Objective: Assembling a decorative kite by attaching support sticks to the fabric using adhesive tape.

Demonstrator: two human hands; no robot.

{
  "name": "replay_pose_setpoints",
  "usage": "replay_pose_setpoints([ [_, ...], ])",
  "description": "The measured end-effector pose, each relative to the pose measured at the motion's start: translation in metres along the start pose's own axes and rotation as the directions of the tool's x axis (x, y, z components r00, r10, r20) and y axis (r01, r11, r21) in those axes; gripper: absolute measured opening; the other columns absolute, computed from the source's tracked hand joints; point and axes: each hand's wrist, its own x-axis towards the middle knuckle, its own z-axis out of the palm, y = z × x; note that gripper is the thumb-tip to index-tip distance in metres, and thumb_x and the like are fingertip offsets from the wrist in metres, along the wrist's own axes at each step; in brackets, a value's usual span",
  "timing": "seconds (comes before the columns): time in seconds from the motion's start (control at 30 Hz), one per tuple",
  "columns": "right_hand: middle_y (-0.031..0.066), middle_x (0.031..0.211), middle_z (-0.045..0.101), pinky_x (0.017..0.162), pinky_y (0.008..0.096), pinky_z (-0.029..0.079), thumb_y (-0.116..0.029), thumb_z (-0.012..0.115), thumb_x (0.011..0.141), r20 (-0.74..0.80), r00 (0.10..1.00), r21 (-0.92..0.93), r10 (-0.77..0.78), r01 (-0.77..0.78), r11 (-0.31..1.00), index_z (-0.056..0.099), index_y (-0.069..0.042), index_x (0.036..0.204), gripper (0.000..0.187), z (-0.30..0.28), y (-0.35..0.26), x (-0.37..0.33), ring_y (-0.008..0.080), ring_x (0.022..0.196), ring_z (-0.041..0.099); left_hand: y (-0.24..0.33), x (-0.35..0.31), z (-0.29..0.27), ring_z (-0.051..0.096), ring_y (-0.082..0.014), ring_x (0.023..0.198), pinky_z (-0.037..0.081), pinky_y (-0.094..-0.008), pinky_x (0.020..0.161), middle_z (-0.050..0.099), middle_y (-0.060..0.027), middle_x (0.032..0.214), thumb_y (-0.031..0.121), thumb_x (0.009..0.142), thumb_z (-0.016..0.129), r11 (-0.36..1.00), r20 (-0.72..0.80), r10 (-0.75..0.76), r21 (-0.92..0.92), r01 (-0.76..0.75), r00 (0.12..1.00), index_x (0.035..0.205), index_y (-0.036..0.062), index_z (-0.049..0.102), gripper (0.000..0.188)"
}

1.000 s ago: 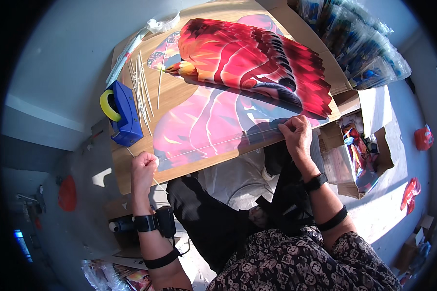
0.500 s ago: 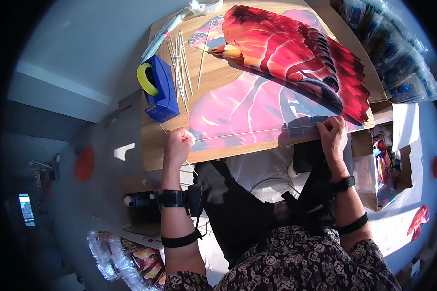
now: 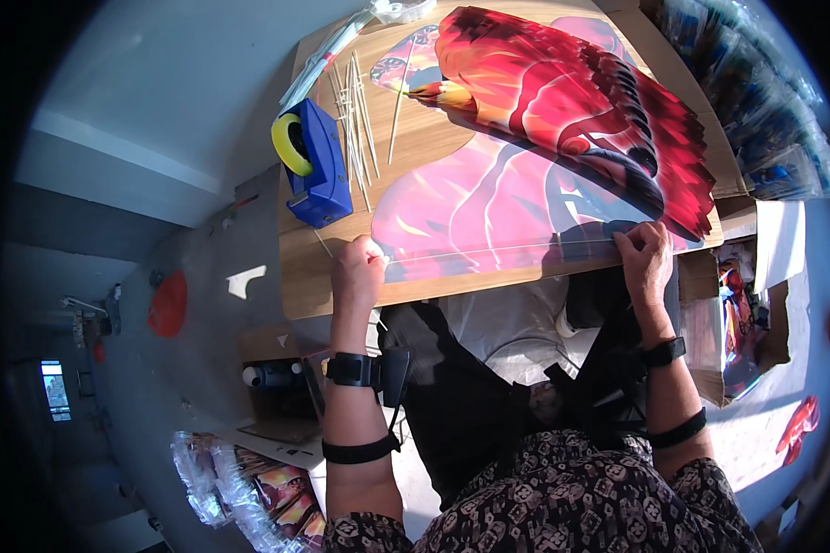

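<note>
On the table lies a pink printed sheet (image 3: 470, 207) with a wavy pattern, seemingly the pale side of the winged print. A thin pale stick (image 3: 498, 249) runs along its near edge between my hands. At its left end, my left hand (image 3: 358, 272) is closed, thumb and fingers pinched together. My right hand (image 3: 646, 258) pinches near the right end, at the sheet's grey corner. Another thin stick (image 3: 324, 241) passes beneath my left hand and juts past the table edge. The red feathered part (image 3: 563, 101) of the print is folded over the far side.
A blue tape dispenser (image 3: 321, 170) with a yellow roll stands left on the wooden table (image 3: 318, 290). Several loose sticks (image 3: 352, 120) lie beside it. Plastic-wrapped packs (image 3: 756, 111) hang at the far right. An open carton (image 3: 775, 323) with colourful prints sits below the table's right side.
The whole view has shifted slightly, so the table and both hands sit a little further right. Both hands keep their pinched hold at the sheet's near edge.
</note>
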Motion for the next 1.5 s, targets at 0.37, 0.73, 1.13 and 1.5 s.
replay_pose_setpoints([
  [0.37, 0.0108, 0.085, 0.057, 0.077, 0.0399, 0.045, -0.02, 0.078, 0.068, 0.086, 0.994, -0.047, 0.063, -0.059, 0.997, 0.059, -0.002, 0.066, 0.027, -0.004, 0.001, 0.011, 0.0309, 0.088, 0.055, -0.003, 0.01, 0.0, 0.066, -0.0366, 0.076, 0.05, -0.042, 0.066, 0.066, -0.0174, 0.075, 0.013, 0.073, 0.071, 0.986, 0.038, -0.071, 0.151, 0.064, 0.997, 0.076, 0.0043, 0.06, 0.014],
  [0.73, 0.0134, 0.09, 0.056, 0.076, 0.0403, 0.047, -0.014, 0.072, 0.076, 0.02, 0.997, 0.212, 0.076, -0.079, 0.974, 0.057, -0.002, 0.086, 0.021, -0.007, 0.02, 0.008, 0.0323, 0.086, 0.058, 0.009, -0.008, -0.01, 0.063, -0.034, 0.084, 0.05, -0.0406, 0.074, 0.065, -0.0172, 0.091, 0.009, 0.075, 0.072, 0.959, -0.079, -0.197, 0.193, 0.209, 0.977, 0.086, 0.0003, 0.056, 0.021],
  [1.13, 0.0111, 0.153, 0.03, 0.118, 0.0474, 0.014, -0.033, 0.076, 0.072, 0.443, 0.795, -0.149, -0.413, 0.52, 0.841, 0.03, -0.008, 0.147, 0.092, -0.017, -0.012, -0.045, 0.0263, 0.143, 0.027, 0.06, -0.084, 0.053, 0.019, -0.0293, 0.145, 0.013, -0.0518, 0.116, 0.022, -0.0144, 0.156, 0.041, 0.093, 0.054, 0.823, 0.073, 0.327, 0.468, -0.322, 0.942, 0.148, 0.0042, 0.026, 0.072],
  [1.5, 0.0185, 0.138, 0.045, 0.11, 0.0432, 0.034, 0.003, 0.057, 0.07, 0.05, 0.923, 0.087, -0.383, 0.378, 0.922, 0.042, -0.003, 0.136, 0.068, -0.034, 0.018, -0.018, 0.0369, 0.13, 0.041, 0.013, -0.041, -0.022, 0.04, -0.0304, 0.129, 0.033, -0.0469, 0.105, 0.044, -0.0177, 0.138, 0.026, 0.093, 0.058, 0.936, -0.312, 0.12, 0.353, -0.002, 0.942, 0.13, -0.0019, 0.048, 0.047],
])
